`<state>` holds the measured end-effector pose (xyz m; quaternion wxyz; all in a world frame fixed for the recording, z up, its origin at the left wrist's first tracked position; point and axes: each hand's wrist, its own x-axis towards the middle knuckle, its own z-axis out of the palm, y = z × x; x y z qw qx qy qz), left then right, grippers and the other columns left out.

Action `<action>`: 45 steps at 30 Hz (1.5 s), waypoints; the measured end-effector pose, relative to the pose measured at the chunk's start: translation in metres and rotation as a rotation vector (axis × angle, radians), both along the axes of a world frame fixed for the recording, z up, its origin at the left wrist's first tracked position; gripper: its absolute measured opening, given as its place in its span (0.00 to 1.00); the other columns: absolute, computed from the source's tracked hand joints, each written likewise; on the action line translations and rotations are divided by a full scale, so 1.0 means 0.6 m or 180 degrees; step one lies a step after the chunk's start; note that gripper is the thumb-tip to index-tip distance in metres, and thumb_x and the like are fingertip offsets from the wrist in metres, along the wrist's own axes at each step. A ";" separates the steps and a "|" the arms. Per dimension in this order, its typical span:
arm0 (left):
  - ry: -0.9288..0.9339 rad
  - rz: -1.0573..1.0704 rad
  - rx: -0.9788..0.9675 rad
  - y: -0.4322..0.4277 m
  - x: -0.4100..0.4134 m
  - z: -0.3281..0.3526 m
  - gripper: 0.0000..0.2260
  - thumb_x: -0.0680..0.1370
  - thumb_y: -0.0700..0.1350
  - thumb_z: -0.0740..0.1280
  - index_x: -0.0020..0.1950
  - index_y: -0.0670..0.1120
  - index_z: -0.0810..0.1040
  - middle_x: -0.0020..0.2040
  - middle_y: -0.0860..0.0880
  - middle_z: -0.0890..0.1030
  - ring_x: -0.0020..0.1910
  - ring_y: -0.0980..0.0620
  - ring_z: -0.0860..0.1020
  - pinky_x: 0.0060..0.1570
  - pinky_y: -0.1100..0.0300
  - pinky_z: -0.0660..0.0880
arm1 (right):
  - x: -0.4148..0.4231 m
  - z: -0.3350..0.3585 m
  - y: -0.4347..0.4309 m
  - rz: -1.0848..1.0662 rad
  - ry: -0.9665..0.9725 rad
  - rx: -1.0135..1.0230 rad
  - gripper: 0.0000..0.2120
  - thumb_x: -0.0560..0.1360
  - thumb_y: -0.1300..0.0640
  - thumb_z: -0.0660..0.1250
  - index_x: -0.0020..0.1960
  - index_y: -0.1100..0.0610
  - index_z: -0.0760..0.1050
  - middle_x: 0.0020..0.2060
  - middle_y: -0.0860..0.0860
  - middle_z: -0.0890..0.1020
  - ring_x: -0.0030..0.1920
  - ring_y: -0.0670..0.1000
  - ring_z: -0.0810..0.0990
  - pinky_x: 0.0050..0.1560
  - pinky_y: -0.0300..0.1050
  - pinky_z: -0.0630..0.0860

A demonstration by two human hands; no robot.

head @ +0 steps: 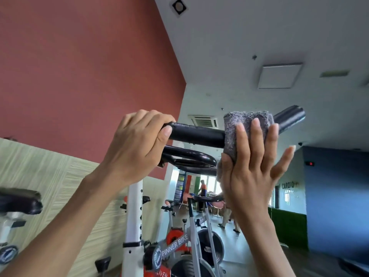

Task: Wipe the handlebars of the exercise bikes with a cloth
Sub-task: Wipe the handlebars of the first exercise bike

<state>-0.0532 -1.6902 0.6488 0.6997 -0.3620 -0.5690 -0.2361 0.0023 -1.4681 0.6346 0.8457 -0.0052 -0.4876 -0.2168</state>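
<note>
Step in hand: wiping the black handlebar (pixel 196 134) of the nearest exercise bike (pixel 132 216), along the right part of the bar.
Left hand: the left hand (pixel 137 144) is closed around the left end of the handlebar, fingers curled over the top and thumb in front; I judge it steadies the bar.
Right hand: the right hand (pixel 253 168) presses the grey cloth (pixel 239 126) against the bar with the palm. Its fingers (pixel 257 132) are straight and spread wide, not curled; the thumb pins the lower edge of the cloth.
Cloth: it is draped over the top of the bar and hangs down the near side, between the two hands, touching the bar.
Not yet covered: the short end of the bar (pixel 289 116), beyond the cloth, is bare, and so is the inner loop (pixel 189 158) below.
Next move calls for: probably curling the right fingers around the bar so the cloth wraps it, then sliding toward the end.
Other bikes: one more stands behind (pixel 191 236), another at far left (pixel 12 216).
</note>
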 end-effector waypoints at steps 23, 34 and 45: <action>-0.0118 -0.0085 0.0113 0.007 0.010 -0.005 0.16 0.83 0.48 0.50 0.57 0.46 0.77 0.50 0.52 0.78 0.49 0.51 0.72 0.52 0.60 0.60 | -0.037 0.010 -0.020 0.0665 0.0159 0.0228 0.25 0.81 0.51 0.57 0.75 0.54 0.56 0.73 0.55 0.59 0.77 0.57 0.46 0.75 0.57 0.40; 0.0607 -0.0637 -0.0068 -0.014 -0.057 -0.001 0.16 0.83 0.44 0.53 0.65 0.42 0.75 0.57 0.47 0.80 0.58 0.47 0.75 0.62 0.58 0.62 | -0.092 -0.003 -0.078 0.0289 0.0318 0.0258 0.28 0.82 0.44 0.41 0.79 0.52 0.41 0.77 0.46 0.39 0.77 0.54 0.35 0.75 0.57 0.37; 0.0084 -0.3021 -0.0384 -0.043 -0.174 0.006 0.22 0.83 0.51 0.51 0.72 0.40 0.68 0.35 0.56 0.71 0.39 0.71 0.72 0.44 0.78 0.65 | -0.117 0.006 -0.127 -0.0161 0.0621 -0.0051 0.25 0.82 0.51 0.48 0.75 0.59 0.48 0.77 0.53 0.49 0.77 0.59 0.44 0.76 0.63 0.45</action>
